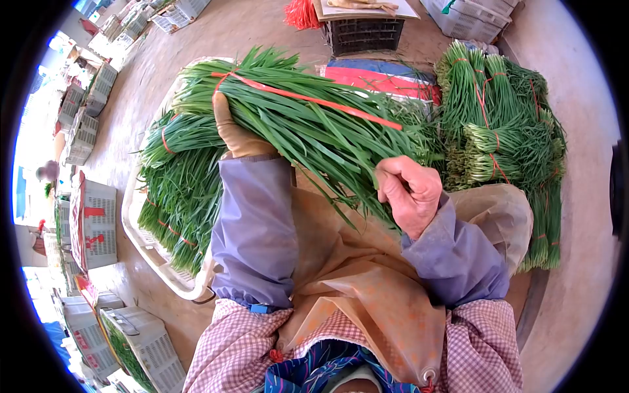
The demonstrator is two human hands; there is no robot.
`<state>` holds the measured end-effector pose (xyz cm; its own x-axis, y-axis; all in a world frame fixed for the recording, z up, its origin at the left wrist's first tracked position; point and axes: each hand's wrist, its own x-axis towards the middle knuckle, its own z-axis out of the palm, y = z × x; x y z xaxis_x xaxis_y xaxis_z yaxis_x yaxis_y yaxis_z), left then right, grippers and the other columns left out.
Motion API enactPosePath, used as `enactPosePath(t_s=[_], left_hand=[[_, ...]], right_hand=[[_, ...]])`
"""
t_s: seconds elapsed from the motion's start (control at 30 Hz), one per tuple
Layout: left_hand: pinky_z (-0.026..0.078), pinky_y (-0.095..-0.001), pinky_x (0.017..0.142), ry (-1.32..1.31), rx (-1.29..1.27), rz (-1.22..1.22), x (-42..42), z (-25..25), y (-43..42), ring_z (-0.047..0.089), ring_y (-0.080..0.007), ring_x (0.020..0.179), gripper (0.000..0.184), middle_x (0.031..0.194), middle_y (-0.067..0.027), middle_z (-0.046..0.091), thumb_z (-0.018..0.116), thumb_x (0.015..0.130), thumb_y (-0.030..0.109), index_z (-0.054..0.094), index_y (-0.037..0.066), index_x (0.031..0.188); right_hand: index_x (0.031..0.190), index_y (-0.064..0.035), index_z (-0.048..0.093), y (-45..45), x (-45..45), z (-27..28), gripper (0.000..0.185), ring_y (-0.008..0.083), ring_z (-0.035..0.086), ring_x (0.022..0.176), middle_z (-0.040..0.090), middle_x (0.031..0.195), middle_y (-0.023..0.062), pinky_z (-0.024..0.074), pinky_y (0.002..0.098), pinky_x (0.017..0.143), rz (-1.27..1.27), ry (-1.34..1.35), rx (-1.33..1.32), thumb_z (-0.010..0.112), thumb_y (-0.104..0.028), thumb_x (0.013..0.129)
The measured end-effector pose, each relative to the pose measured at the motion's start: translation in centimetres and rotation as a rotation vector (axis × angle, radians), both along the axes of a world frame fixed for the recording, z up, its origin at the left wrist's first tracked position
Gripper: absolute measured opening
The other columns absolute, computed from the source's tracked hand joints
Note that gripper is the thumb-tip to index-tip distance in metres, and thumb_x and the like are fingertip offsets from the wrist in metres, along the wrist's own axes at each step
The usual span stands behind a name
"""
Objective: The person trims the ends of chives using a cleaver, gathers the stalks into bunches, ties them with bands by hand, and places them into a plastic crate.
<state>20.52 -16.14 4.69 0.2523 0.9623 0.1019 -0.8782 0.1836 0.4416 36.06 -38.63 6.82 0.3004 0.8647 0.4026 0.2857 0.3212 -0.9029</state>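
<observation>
A large bundle of long green leafy stalks (314, 124) lies across in front of me, with a red tie (314, 99) round its left end and trailing over it. My left hand (239, 131), in a tan glove, is wrapped round the bundle near the tied end; part of its fingers is hidden under the leaves. At the leafy right end, my bare right hand (413, 195) has its fingers curled in a pinch on leaf tips. Left of my left sleeve, a white crate (154, 252) holds more tied green bundles (180, 190).
Tied bundles (504, 118) are stacked at the right by the wall. Beyond the held bundle are a red and blue sack (380, 75) and a black crate (363, 36). Grey crates (98, 213) line the left side. A blurred person (48, 171) is at the far left.
</observation>
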Motion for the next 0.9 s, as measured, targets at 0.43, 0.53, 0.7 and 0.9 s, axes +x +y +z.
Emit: enactPosePath(t_s=[0.43,0.53,0.7,0.9], left_hand=[[0.051,-0.0543,0.1,-0.021,0.032,-0.04,0.4,-0.4,0.1,0.063,-0.0357,0.111,0.058,0.125,-0.0148,0.066,0.071,0.085,0.046,0.061,0.008,0.128],[0.051,-0.054,0.1,-0.022,0.034,-0.039,0.6,-0.5,0.3,0.063,-0.0356,0.11,0.056,0.123,-0.0145,0.066,0.07,0.085,0.045,0.062,0.008,0.127],[0.052,-0.0537,0.097,0.041,-0.004,0.025,0.6,-0.9,0.7,0.065,-0.0352,0.106,0.051,0.119,-0.0136,0.068,0.07,0.086,0.043,0.064,0.008,0.122],[0.053,-0.0537,0.096,0.013,-0.056,0.022,0.8,-0.4,0.6,0.066,-0.0349,0.104,0.051,0.119,-0.0135,0.068,0.07,0.086,0.044,0.064,0.008,0.123]], right_hand=[[0.093,-0.001,0.064,-1.8,3.5,1.4,0.029,0.0049,0.045,0.049,0.059,0.064,0.003,0.0356,0.0216,0.043,0.046,0.367,-0.347,0.051,-0.024,0.104],[0.086,0.0006,0.063,-0.1,1.9,0.4,0.025,0.0069,0.043,0.05,0.056,0.062,0.0004,0.0345,0.024,0.046,0.102,0.086,-0.202,0.054,-0.017,0.102],[0.088,-0.0025,0.06,0.4,2.2,1.2,0.018,0.005,0.039,0.049,0.047,0.057,-0.0011,0.0317,0.0233,0.044,0.031,0.5,-0.125,0.054,-0.013,0.102],[0.091,-0.0022,0.063,-1.1,5.6,1.6,0.027,0.0032,0.041,0.047,0.055,0.062,0.0011,0.031,0.0213,0.042,-0.06,0.375,-0.323,0.055,-0.025,0.104]])
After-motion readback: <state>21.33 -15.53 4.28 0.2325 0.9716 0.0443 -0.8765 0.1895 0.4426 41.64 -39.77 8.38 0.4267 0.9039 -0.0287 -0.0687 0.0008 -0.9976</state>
